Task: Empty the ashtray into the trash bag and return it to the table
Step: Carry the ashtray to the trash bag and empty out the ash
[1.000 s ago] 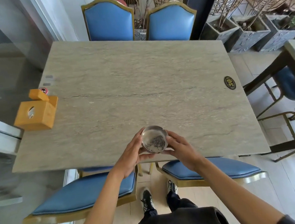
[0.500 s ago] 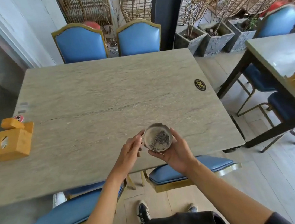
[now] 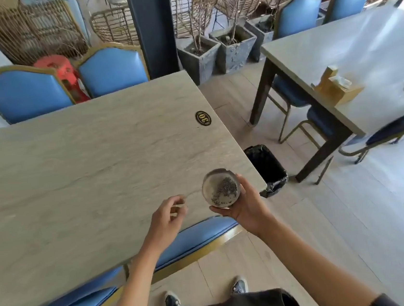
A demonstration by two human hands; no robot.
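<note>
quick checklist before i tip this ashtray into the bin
1. Ashtray held securely: ok, the right hand cups it from below.
2. Ashtray level, ash inside: ok, nothing visibly spilling.
3. Left hand clear: ok, empty, hovering over the table.
4. Trash bag within reach: ok, the lined bin stands on the floor by the table corner.
5. Ashtray over the bag: not ok, it is above the table edge.
6. Room in the bag: cannot tell.

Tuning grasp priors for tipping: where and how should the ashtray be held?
Grip the ashtray by its outer wall from below and the right, as the right hand does: fingers wrap the round side, palm under the base. That likely keeps the open top, with ash inside, level and clear for tipping.
</note>
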